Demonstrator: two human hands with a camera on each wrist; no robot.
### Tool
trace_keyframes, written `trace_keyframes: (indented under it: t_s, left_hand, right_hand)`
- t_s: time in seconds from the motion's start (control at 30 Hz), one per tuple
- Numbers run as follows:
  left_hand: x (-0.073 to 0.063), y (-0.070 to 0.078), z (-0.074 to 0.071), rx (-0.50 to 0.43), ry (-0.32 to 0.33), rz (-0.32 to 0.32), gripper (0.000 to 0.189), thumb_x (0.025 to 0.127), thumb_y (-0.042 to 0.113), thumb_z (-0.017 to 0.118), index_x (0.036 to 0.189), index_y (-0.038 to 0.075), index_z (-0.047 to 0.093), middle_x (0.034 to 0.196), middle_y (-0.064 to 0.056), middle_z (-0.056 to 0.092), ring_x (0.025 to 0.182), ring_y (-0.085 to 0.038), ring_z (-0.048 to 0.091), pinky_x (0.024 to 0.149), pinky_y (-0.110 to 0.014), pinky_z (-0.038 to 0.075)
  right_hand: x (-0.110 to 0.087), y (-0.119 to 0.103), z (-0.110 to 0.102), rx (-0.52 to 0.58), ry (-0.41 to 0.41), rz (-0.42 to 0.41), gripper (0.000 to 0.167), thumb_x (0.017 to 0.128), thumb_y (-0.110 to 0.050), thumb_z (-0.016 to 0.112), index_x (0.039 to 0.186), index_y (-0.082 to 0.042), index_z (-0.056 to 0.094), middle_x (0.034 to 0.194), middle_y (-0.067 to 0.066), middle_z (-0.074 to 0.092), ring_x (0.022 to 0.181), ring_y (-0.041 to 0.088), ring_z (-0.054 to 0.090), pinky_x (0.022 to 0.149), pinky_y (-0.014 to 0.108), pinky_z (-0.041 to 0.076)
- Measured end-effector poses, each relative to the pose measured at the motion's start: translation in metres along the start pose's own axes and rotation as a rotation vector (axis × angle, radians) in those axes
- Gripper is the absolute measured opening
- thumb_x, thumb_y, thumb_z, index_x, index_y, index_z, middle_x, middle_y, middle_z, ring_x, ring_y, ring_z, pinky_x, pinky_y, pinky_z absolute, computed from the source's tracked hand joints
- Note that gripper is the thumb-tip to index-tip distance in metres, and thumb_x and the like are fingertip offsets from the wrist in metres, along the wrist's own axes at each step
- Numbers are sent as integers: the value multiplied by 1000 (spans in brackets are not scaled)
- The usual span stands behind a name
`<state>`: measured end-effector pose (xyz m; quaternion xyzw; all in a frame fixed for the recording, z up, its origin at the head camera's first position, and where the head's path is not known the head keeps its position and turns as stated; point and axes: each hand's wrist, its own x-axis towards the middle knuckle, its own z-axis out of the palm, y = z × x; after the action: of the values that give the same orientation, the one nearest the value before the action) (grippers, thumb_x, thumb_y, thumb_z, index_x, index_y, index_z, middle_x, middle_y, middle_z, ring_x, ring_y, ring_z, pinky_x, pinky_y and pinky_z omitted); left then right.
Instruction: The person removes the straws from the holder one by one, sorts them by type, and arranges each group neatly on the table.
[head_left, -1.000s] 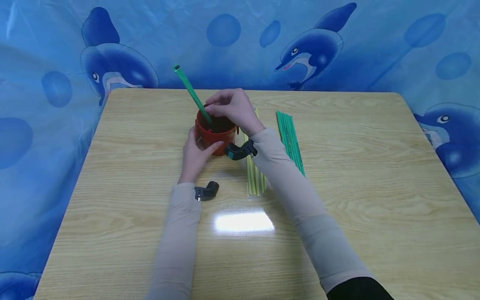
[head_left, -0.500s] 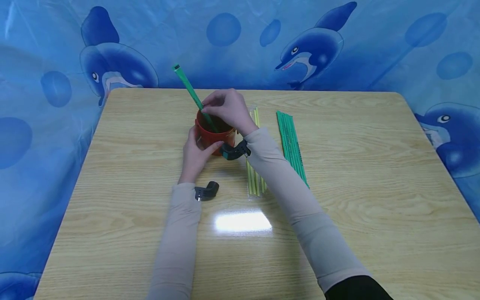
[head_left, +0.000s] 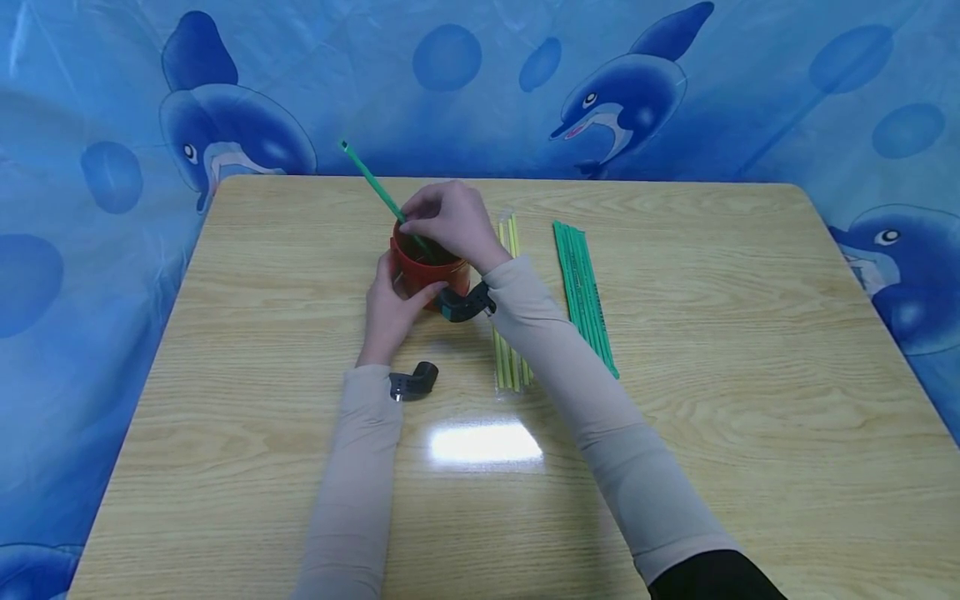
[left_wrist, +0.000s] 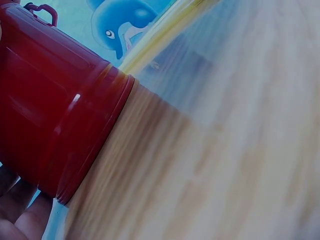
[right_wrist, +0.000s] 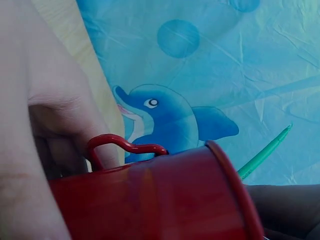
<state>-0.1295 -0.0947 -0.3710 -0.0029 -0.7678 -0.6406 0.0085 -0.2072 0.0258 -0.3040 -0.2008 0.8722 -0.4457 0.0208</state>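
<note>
My left hand [head_left: 390, 308] grips a small red metal bucket [head_left: 431, 279] low on its side, thumb in front and fingers behind. In the left wrist view the bucket [left_wrist: 65, 110] stands on the wooden table, with a few fingertips [left_wrist: 30, 210] behind it. Above its mouth, my right hand [head_left: 450, 221] pinches a slim green stick [head_left: 375, 183]. The stick leans to the left, its lower end inside the bucket and its upper end well above the rim. In the right wrist view a red loop [right_wrist: 127, 145] shows on the bucket's side, and the stick [right_wrist: 265, 152] rises past the rim.
Right of the bucket, several yellow sticks [head_left: 510, 367] lie in a clear bag, partly under my right forearm. A row of green sticks [head_left: 581, 287] lies further right. A blue dolphin-print sheet [head_left: 480, 92] hangs behind the wooden table [head_left: 750, 333].
My right hand has shifted slightly left. The green stick's top has come down a little and looks thinner than before. The bucket and my left hand stay put.
</note>
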Motion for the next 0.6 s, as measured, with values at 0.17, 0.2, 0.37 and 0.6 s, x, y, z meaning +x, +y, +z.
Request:
trace_keyframes:
  t_s: [0.17, 0.2, 0.37, 0.6]
  left_hand:
    - [1, -3, 0, -31, -5, 9, 72, 85, 11, 71, 143, 4, 28, 144, -16, 39, 130, -25, 40, 107, -33, 35]
    - [1, -3, -1, -35, -7, 11, 72, 85, 11, 71, 143, 3, 28, 143, -16, 39, 130, -25, 40, 107, -33, 35]
    - [2, -4, -2, -50, -13, 14, 73, 85, 10, 70, 143, 3, 28, 143, -16, 39, 130, -25, 40, 107, -33, 36]
    - [7, -18, 0, -61, -13, 27, 76, 84, 16, 73, 144, 7, 28, 144, -13, 39, 130, -22, 40, 106, -29, 36]
  right_hand:
    - [0, -1, 5, -53, -8, -8, 13, 83, -14, 73, 94, -6, 73, 87, 4, 70, 79, 12, 63, 71, 22, 50]
    - [0, -1, 5, -59, -7, -14, 12, 83, -13, 73, 93, -6, 73, 86, 4, 70, 79, 12, 63, 71, 23, 50]
    - [0, -1, 8, -77, -10, -32, 9, 84, -12, 72, 90, -7, 74, 84, 4, 70, 78, 12, 63, 72, 23, 51]
    - [-1, 0, 2, -52, -32, -35, 11, 87, -12, 69, 94, -5, 73, 90, 6, 71, 83, 13, 64, 76, 22, 50]
